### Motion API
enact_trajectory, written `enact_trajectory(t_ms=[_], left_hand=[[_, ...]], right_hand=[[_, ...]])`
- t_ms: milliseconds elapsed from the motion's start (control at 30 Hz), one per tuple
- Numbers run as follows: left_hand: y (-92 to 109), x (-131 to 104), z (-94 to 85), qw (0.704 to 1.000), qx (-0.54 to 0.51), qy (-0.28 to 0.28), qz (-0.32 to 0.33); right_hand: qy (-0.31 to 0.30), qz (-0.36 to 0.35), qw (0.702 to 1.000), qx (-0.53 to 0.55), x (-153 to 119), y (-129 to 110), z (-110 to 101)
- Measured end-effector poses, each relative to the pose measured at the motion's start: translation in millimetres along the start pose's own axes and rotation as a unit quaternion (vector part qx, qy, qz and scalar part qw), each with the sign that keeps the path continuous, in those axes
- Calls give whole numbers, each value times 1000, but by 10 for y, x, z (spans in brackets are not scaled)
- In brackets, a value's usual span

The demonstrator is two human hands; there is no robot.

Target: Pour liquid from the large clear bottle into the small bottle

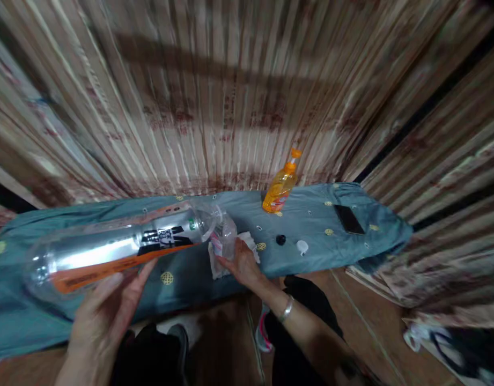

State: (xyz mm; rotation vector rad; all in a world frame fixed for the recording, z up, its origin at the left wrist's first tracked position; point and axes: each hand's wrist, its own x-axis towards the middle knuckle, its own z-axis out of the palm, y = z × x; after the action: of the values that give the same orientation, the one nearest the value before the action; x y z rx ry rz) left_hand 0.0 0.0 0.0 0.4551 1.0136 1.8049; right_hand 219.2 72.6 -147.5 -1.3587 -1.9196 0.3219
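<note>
A large clear plastic bottle (105, 252) with a silver and orange label lies tilted across the left of the view. My left hand (110, 303) supports it from below, thumb and fingers against its near side. By the bottle's narrow right end, a crumpled-looking clear plastic piece (227, 238) with a pink patch is in my right hand (242, 262), its fingers closed around the lower edge. Behind that hand, a white cloth (250, 244) lies on the table. Whether the plastic piece joins the bottle, I cannot tell.
A long narrow table with a blue-green patterned cover (311, 214) holds an orange pump bottle (279, 190), a black cap (281, 239), a white round piece (302, 246) and a dark phone (349, 219). Striped curtains (230, 107) hang close behind and at the right.
</note>
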Motion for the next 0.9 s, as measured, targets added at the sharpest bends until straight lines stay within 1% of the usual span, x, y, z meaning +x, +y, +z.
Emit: enact_trajectory(t_ms=[133,367,667,900], left_hand=[[-16,21,-30,1000,2,4,4],[-2,1,-13,1000,20,9,11],[-34,20,-15,999,22,-22,34],[-48,43,-48,999,10,-15,29]], right_hand=[[1,0,1000,7,16,6,2],[11,5,1000,15,16,-8,-2],[-8,8,1000,5,26,-23,-31],[-14,9,1000,14,30,-45,-71]])
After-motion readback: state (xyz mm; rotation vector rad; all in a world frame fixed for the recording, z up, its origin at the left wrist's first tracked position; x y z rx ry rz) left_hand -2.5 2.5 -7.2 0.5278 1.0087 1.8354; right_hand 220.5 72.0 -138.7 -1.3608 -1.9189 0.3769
